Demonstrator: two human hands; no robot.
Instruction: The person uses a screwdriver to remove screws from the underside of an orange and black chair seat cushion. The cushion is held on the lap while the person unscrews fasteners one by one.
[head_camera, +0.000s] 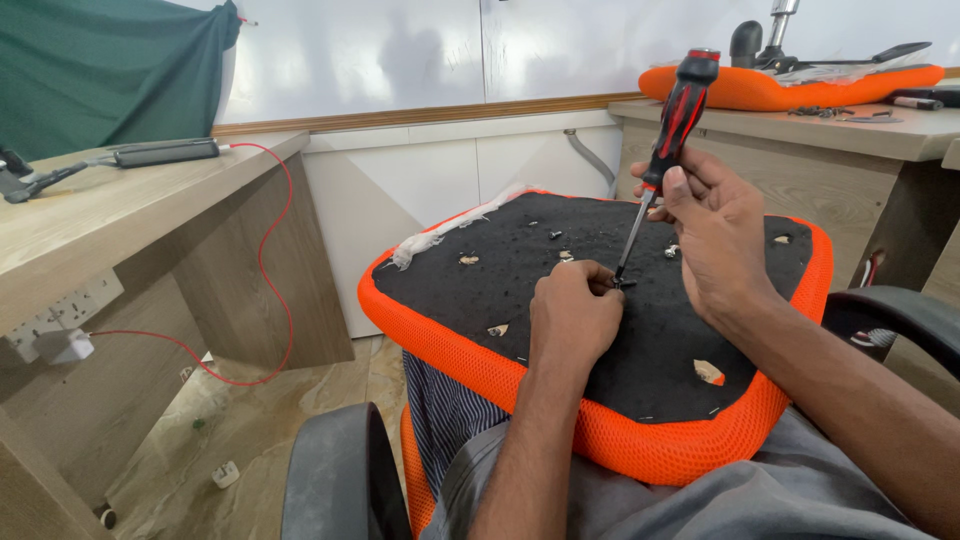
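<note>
While the orange chair seat cushion (600, 400) lies upside down across the person's lap, its black fabric underside facing up, the right hand (712, 232) grips a red-and-black screwdriver (672, 130) low on the handle, fingers clenched around it, and the shaft slants down to a screw (620, 284) near the middle of the underside. The left hand (575, 312) rests on the fabric with its fingers curled tight at the tip, pinching or steadying the screw; exactly what the fingertips grasp is hidden. To do this step well, I judge the shaft should come nearer to square with the fabric, since a slanted tip is apt to slip out of the screw head and jab the steadying fingers just beside it. Firm downward pressure while turning would help the tip stay seated, and the left fingers are best kept beside the screw, not under the blade. Other small screws (672, 250) and torn patches dot the fabric nearby. A second orange seat (760, 92) sits on the desk (900, 135) to the right, well apart, and black armrests (335, 480) flank the lap.
</note>
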